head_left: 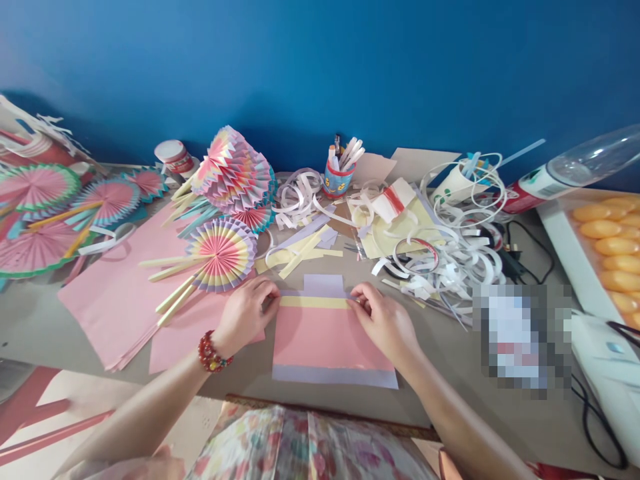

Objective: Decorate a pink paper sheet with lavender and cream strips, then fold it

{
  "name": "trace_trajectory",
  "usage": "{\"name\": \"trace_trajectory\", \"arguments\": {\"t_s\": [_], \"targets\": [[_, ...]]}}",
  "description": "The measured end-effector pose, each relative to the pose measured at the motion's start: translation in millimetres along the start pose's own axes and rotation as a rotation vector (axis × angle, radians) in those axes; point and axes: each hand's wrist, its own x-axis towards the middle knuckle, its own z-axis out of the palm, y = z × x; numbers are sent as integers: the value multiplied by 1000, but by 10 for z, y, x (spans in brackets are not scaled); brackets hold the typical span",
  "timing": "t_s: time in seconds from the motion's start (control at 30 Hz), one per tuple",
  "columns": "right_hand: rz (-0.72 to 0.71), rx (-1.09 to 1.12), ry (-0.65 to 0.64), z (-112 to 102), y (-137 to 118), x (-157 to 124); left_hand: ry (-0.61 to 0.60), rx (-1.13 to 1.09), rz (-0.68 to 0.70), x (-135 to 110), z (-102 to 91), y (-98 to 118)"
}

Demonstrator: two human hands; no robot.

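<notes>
A pink paper sheet (325, 340) with lilac strips along its near and far edges and a yellow strip (314, 302) across its top lies in front of me on the grey table (40, 320). My left hand (245, 313), with a red bead bracelet on the wrist, pinches the left end of the yellow strip. My right hand (383, 322) pinches the strip's right end. Both hands have fingers closed on the paper's top edge.
Folded rainbow paper fans (223, 253) on sticks and a pile of pink sheets (115, 293) lie left. A blue pen cup (337, 179) stands at the back. Curled white paper strips (450, 257) and a tape roll lie right, beside a tray of orange pieces (615, 247) and a glue gun.
</notes>
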Motion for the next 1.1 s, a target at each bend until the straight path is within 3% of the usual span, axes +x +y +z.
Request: {"name": "trace_trajectory", "arguments": {"t_s": [0.67,0.77,0.9,1.1], "targets": [[-106,-156,33,-7,-96,-35,71,2,-10,-43,5,8],[-123,-165,23,-7,-102,-40,44,41,70,-107,-38,53],[-142,-211,14,6,-91,-50,-62,271,235,-249,-81,83],[-193,-329,1,-21,-111,-58,-84,419,309,-352,-69,49]]}}
